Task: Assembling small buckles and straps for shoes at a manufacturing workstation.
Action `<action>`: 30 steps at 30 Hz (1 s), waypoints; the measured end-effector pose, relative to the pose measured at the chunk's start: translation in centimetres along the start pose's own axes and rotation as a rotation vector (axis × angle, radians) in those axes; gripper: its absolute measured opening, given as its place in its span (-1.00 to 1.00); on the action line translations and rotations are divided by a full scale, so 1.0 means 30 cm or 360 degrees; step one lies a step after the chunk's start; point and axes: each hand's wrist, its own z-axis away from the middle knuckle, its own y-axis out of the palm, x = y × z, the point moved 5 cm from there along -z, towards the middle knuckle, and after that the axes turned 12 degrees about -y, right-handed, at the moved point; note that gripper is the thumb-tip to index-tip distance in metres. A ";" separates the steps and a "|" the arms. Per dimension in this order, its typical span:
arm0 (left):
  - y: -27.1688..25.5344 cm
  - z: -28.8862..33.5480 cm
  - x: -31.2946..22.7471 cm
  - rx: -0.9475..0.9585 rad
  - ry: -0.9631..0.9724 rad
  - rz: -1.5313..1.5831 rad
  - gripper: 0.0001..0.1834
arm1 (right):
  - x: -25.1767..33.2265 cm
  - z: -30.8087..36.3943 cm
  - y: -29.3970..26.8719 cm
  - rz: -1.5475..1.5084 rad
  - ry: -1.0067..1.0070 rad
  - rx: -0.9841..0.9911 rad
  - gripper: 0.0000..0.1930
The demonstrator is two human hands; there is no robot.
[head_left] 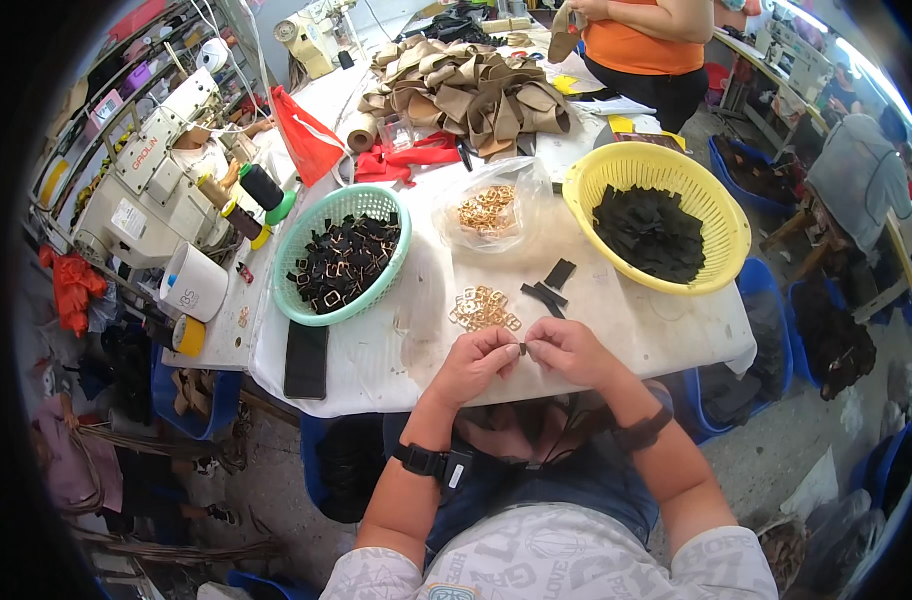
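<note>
Small black strap piece (pixel 522 348) is being pinched between both hands at the near edge of the white table (pixel 616 330), its long axis seeming to run left to right. Left hand (pixel 476 362) and right hand (pixel 568 350) are each closing fingertips on one end, equally near. Just beyond, gold metal buckles (pixel 484 308) are lying loose, with black strips (pixel 548 286) beside them, a green basket (pixel 381 292) farther left and a yellow basket (pixel 721 262) farther right.

On the tabletop (pixel 616 330), a heap of metal buckles (pixel 484 308) lies between two baskets: one (pixel 342 254) left, one (pixel 656 215) right; a bag of buckles (pixel 488 208) lies behind the heap.
</note>
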 end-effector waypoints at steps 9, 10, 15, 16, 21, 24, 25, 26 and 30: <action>0.006 -0.001 -0.002 -0.0095 0.0053 0.0005 -0.92 | 0.043 0.008 0.011 0.0266 -0.0379 -0.0156 -0.76; 0.008 0.000 -0.002 -0.0102 0.0052 0.0002 -0.91 | 0.058 0.008 0.016 0.0391 -0.0426 -0.0147 -0.74; -0.004 -0.005 0.020 -0.0058 0.0035 -0.0011 -0.92 | 0.094 0.017 0.049 0.0825 -0.0741 -0.0085 -0.70; -0.005 -0.004 0.023 -0.0037 0.0028 -0.0022 -0.92 | 0.103 0.022 0.054 0.0876 -0.0783 -0.0070 -0.71; 0.011 0.003 0.003 0.0019 -0.0050 -0.0003 -0.90 | 0.126 0.024 0.058 0.0929 -0.0868 0.0002 -0.77; 0.013 0.009 -0.008 0.0054 -0.0097 -0.0008 -0.88 | 0.130 0.030 0.051 0.0841 -0.0780 -0.0049 -0.79; 0.013 0.008 -0.006 0.0060 -0.0104 0.0009 -0.88 | 0.128 0.032 0.047 0.0820 -0.0751 -0.0076 -0.80; 0.012 0.006 -0.004 0.0067 -0.0110 0.0026 -0.87 | 0.122 0.033 0.045 0.0800 -0.0758 -0.0104 -0.80; 0.009 0.005 0.002 0.0079 -0.0117 0.0050 -0.87 | 0.102 0.030 0.038 0.0766 -0.0745 -0.0123 -0.78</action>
